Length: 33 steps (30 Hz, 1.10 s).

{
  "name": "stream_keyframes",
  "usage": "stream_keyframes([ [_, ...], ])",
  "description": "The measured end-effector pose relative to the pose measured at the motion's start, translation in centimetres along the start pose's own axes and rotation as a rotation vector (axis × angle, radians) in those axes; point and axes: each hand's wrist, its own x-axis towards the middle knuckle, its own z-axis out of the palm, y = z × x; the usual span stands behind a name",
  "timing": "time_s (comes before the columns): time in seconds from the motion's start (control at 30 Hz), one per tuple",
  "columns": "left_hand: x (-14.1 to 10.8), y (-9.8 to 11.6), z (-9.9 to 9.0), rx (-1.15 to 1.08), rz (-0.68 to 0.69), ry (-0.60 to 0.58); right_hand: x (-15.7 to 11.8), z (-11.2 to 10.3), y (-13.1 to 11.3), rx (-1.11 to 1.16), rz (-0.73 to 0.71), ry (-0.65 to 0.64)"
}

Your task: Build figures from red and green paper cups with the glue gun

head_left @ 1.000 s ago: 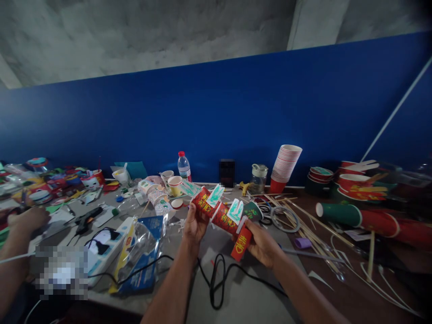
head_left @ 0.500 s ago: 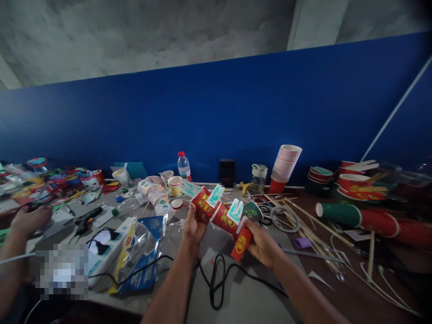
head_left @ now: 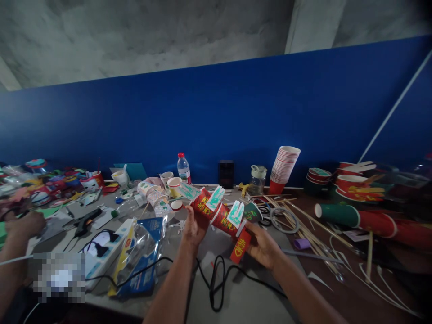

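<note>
A row of joined red paper cups (head_left: pixel 222 216) with yellow marks and white-and-green paper leaf shapes is held over the middle of the table. My left hand (head_left: pixel 195 227) is closed round its left end, thumb up along the side. My right hand (head_left: pixel 259 245) grips the right end, near a red paper flap (head_left: pixel 240 247) with yellow writing that hangs down. Just behind my right hand is a dark green cup (head_left: pixel 252 212); whether it is joined to the red ones cannot be told.
Stacked cups (head_left: pixel 285 168), a jar (head_left: pixel 258 179) and a bottle (head_left: pixel 184 168) stand at the back. Sticks (head_left: pixel 308 238) and a green-red cup tube (head_left: pixel 357 218) lie right. A power strip (head_left: pixel 110 247), glue gun (head_left: pixel 83 222) and another person's hand (head_left: pixel 25 225) are left. A black cable (head_left: pixel 214 288) crosses the front.
The cup row has turned slightly in my hands, and my left hand's fingers have shifted a little. At the far left, the other person's hand has moved left, with green paper now beside it.
</note>
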Motion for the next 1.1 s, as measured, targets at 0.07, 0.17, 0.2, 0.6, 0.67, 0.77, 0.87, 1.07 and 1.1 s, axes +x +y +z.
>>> stream_keyframes([
  [0.07, -0.1, -0.2, 0.1, 0.022, -0.010, -0.016, 0.0, 0.1, -0.1, 0.030, 0.038, 0.028],
  [0.17, -0.4, -0.4, 0.5, 0.061, -0.007, -0.125, -0.1, 0.3, -0.3, 0.083, 0.103, 0.067],
  [0.2, -0.6, -0.5, 0.6, 0.075, -0.011, -0.174, -0.1, 0.5, -0.4, 0.099, 0.118, 0.079],
  [0.6, -1.5, -2.5, 1.1, 0.175, -0.105, -0.218, -0.4, 1.5, -0.3, 0.169, 0.125, -0.005],
  [0.67, -1.5, -2.6, 1.3, 0.149, -0.090, -0.213, -0.4, 1.4, -0.1, 0.156, 0.118, -0.021],
  [0.77, -1.5, -2.6, 1.4, 0.119, -0.091, -0.223, -0.6, 1.4, 0.0, 0.155, 0.124, -0.016],
  [0.87, -1.4, -2.4, 1.4, 0.114, -0.096, -0.217, -0.8, 1.3, -0.2, 0.190, 0.143, -0.031],
  [1.07, -0.8, -1.2, 0.8, 0.108, 0.040, -0.059, -1.3, 0.9, -1.2, 0.152, 0.164, -0.179],
  [1.1, -0.6, -1.0, 0.6, 0.111, 0.058, -0.041, -1.4, 1.0, -1.2, 0.113, 0.147, -0.175],
])
